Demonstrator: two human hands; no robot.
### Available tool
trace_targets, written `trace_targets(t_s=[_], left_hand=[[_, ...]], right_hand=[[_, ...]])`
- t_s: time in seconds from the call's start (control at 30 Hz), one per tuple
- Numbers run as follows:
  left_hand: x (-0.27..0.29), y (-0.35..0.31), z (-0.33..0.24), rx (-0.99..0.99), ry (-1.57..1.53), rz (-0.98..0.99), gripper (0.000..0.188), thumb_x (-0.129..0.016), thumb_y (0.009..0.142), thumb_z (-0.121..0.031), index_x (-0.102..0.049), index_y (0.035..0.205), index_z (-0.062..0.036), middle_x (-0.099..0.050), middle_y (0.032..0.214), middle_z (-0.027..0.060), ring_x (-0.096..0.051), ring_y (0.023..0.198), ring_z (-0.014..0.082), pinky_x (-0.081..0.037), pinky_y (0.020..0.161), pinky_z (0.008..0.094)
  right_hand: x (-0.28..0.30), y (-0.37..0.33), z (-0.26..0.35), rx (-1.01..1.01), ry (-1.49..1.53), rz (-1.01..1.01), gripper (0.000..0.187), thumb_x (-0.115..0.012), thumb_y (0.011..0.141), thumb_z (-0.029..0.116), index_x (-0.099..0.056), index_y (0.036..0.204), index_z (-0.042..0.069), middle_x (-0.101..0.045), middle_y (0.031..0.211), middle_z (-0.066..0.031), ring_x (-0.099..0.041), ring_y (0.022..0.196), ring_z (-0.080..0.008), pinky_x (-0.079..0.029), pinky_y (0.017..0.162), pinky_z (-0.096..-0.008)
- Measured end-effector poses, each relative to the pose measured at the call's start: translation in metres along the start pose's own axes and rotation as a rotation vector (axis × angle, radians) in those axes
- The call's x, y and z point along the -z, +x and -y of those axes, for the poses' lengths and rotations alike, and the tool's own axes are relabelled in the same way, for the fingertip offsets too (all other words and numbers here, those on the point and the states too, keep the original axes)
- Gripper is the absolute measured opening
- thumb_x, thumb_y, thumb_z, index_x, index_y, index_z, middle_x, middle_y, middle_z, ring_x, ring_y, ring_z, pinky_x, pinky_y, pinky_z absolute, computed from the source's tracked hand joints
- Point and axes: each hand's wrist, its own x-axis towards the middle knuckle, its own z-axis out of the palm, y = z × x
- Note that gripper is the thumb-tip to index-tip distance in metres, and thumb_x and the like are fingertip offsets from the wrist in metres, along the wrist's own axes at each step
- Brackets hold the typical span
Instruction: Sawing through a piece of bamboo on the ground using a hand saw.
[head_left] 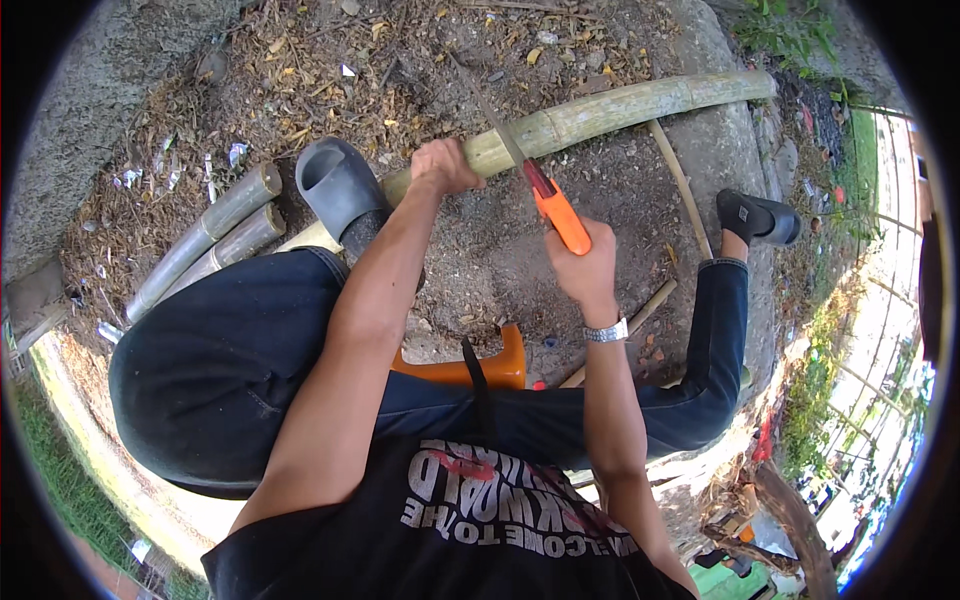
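Observation:
A long pale-green bamboo pole (620, 108) lies slantwise over the ground in front of me, its far right end raised higher in the picture. My left hand (446, 164) is wrapped round the pole, left of the saw. In my right hand (588, 268) is the orange handle of a hand saw (565, 218). Its thin blade crosses the pole just right of my left hand; whether the teeth have cut in, I cannot tell. A grey clog (342, 188) on my left foot rests over the pole, hiding part of it.
Two cut bamboo pieces (215, 235) lie at the left. An orange plastic stool or seat (510, 358) shows beneath me. A thin stick (682, 185) lies near my right clog (760, 216). Dry leaves and litter (300, 85) cover the soil, with a concrete wall (85, 120) at far left.

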Motion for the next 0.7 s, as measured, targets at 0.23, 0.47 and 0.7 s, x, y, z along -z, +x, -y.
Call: trace_targets(t_s=[0.23, 0.47, 0.7], left_hand=[[-0.028, -0.009, -0.006, 0.022, -0.002, -0.117, 0.086, -0.086, 0.067, -0.055, -0.063, 0.134, -0.0049, -0.076, 0.117, 0.0200, -0.075, 0.111, 0.0330, -0.061, 0.095, 0.0420], [-0.025, -0.017, -0.011, -0.021, -0.059, -0.179, 0.081, -0.091, 0.069, -0.047, -0.059, 0.129, -0.0045, -0.072, 0.123, 0.0190, -0.075, 0.109, 0.0355, -0.062, 0.094, 0.0449], [-0.078, -0.017, -0.003, -0.159, 0.032, -0.709, 0.092, -0.092, 0.071, -0.034, -0.046, 0.147, -0.0099, -0.057, 0.137, 0.0162, -0.054, 0.130, 0.0343, -0.037, 0.116, 0.0518]], right_hand=[[0.002, -0.013, 0.044, 0.152, -0.144, -0.002, 0.019, -0.075, 0.089, 0.016, -0.068, 0.091, -0.002, -0.067, 0.079, -0.0251, -0.067, 0.073, -0.0459, -0.053, 0.066, -0.0493], [0.105, -0.056, 0.112, -0.053, 0.119, -0.024, 0.019, -0.076, 0.091, 0.005, -0.076, 0.107, -0.004, -0.073, 0.078, -0.0091, -0.065, 0.066, -0.0103, -0.049, 0.061, -0.0298], [0.058, -0.085, 0.010, 0.146, -0.011, -0.099, 0.011, -0.075, 0.086, 0.006, -0.074, 0.094, -0.001, -0.065, 0.067, -0.0114, -0.062, 0.053, -0.0196, -0.048, 0.055, -0.0332]])
